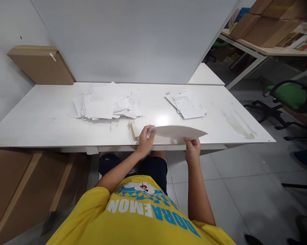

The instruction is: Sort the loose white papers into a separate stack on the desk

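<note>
Between my two hands, just over the front edge of the white table (214,126), a sheet of white paper (172,133) is held up and bowed. My left hand (146,139) pinches its left end, thumb on the near face. At the lower right part of the sheet, my right hand (192,149) grips with thumb and fingers. A cream-coloured stapler (135,130) lies on the table just left of my left hand. Farther back are a messy pile of papers (99,103) on the left and a smaller stack of printed sheets (187,104) on the right.
A grey-white panel (133,41) rises behind the table. One cardboard box (41,64) stands at the back left corner, and more cardboard (41,183) is below on the left. To the right are a green chair (291,95) and another desk (275,50) with boxes.
</note>
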